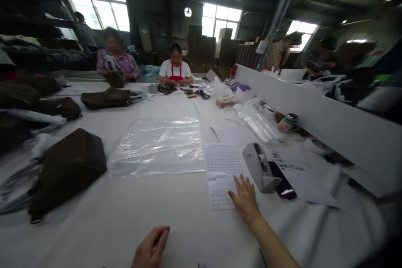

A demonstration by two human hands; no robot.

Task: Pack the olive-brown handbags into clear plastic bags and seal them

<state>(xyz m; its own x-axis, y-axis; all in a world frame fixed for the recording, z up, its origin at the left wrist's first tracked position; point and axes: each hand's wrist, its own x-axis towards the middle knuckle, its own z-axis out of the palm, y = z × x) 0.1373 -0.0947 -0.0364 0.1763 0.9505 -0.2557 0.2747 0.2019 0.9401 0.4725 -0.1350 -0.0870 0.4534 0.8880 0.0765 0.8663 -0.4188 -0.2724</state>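
Note:
My right hand (pixel 245 201) lies flat with fingers spread on the lower part of a white sheet of small printed labels (pixel 223 159). Low in the view, my left hand (pixel 151 248) is closed, thumb and fingers pressed together above the white table (pixel 125 217). A small dark spot shows at its fingertips, too small to name. Just beyond my right hand stands a grey tape dispenser (pixel 258 167), with a dark phone (pixel 282 181) beside it. Left of the sheet, a clear plastic bag (pixel 160 146) is spread out flat.
Dark brown bags (pixel 73 169) lie along the left side. To the right are handwritten papers (pixel 301 176), a roll of clear plastic (pixel 260 121), a lidded cup (pixel 288 122) and a low white partition (pixel 329 121). Two co-workers (pixel 176 69) sit across the table.

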